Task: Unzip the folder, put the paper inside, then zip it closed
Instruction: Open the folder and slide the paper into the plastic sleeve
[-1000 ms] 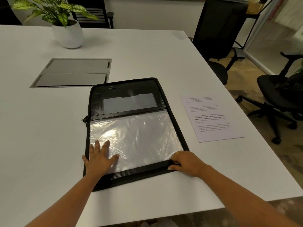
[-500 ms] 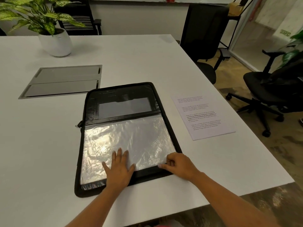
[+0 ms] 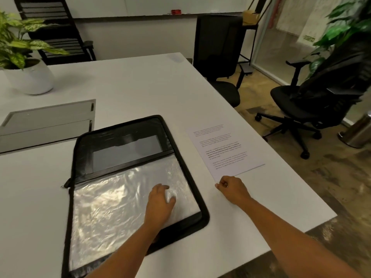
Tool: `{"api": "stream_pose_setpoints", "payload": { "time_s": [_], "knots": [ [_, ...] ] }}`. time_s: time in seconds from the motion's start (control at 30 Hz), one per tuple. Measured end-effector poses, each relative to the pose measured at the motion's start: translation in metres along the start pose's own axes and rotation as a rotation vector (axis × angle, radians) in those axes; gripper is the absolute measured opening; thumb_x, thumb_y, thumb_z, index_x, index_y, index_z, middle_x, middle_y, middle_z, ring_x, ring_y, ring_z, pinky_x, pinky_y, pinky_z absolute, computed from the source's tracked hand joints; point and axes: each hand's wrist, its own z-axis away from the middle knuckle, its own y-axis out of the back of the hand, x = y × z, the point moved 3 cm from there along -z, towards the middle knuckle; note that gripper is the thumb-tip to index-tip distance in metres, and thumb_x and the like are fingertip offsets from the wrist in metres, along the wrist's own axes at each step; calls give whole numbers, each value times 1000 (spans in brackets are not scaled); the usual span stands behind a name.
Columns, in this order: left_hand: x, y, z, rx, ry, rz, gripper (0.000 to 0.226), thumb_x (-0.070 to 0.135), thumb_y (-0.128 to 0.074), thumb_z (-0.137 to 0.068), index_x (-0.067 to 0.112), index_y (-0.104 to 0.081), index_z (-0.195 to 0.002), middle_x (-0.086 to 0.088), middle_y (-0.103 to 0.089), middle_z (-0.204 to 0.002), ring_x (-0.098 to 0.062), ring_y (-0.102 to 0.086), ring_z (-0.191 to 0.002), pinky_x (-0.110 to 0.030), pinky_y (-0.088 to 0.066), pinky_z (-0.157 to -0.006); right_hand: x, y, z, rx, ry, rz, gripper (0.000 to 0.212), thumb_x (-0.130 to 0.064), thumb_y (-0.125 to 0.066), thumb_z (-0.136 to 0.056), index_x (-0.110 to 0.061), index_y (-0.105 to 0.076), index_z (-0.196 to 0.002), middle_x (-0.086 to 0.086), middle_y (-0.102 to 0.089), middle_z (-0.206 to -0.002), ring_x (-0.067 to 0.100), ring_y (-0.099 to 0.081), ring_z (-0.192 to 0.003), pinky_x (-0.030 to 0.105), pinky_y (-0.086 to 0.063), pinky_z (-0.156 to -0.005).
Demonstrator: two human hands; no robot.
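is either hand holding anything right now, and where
Left hand rests on the plastic sleeve of the folder, gripping nothing. Right hand has curled fingers at the near corner of the paper; a pinch cannot be told.

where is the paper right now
In the head view the paper lies flat on the white table, just right of the open folder, its near corner by the right hand.
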Motion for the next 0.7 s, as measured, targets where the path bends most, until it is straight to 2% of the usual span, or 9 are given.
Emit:
{"api": "stream_pose_setpoints", "payload": {
  "time_s": [0.07, 0.13, 0.2, 0.3, 0.4, 0.57, 0.7],
  "knots": [
    [28, -9, -19, -27, -13, 99, 38, 21, -58, -90, 11, -51, -126, -7, -46, -136, -20, -46, -124, -24, -35, -99, 13, 19, -14, 23, -39, -11, 20, -27, -60, -87, -13, -53, -74, 0, -55, -72, 17, -52, -74, 24, -42, -61],
    [54, -19, -38, -67, 21, 186, 40, 18, -59, -89, 8, -51, -126, -10, -47, -135, -23, -49, -121, -25, -38, -96, 27, 36, -29, 35, -70, -6, 21, -27, -62, -86, -6, -60, -91, 10, -63, -94, 19, -54, -82, 29, -47, -74],
    [78, -32, -56, -139, 105, 273, 46, 21, -60, -89, 7, -46, -131, -12, -44, -138, -25, -49, -121, -29, -42, -93, 40, 54, -44, 28, -94, 18, 33, -29, -61, -87, -3, -58, -108, 14, -59, -115, 23, -56, -99, 30, -46, -85],
    [106, -50, -79, -227, 277, 397, 56, 28, -57, -91, 8, -36, -138, -12, -39, -143, -27, -46, -123, -29, -41, -86, 55, 78, -65, 7, -126, 38, 45, -30, -57, -89, -3, -50, -124, 15, -51, -131, 27, -51, -117, 29, -43, -93],
    [123, -67, -103, -215, 412, 452, 61, 28, -56, -92, 4, -30, -142, -15, -38, -145, -30, -41, -129, -35, -37, -99, 71, 92, -86, 6, -176, 14, 51, -29, -55, -91, -4, -41, -133, 15, -44, -139, 28, -46, -125, 32, -39, -101],
    [131, -86, -128, -115, 547, 511, 56, 25, -58, -90, 0, -35, -135, -19, -48, -135, -35, -48, -120, -36, -41, -89, 81, 92, -109, -4, -195, 17, 63, -28, -54, -92, -4, -25, -142, 14, -30, -148, 26, -30, -137, 34, -28, -111],
    [135, -96, -139, -79, 631, 553, 58, 26, -61, -87, 2, -37, -133, -19, -46, -135, -37, -47, -120, -38, -41, -88, 80, 94, -124, 54, -197, 82, 48, -26, -51, -93, -1, -38, -133, 17, -41, -137, 29, -38, -128, 37, -38, -103]
  ]
}}
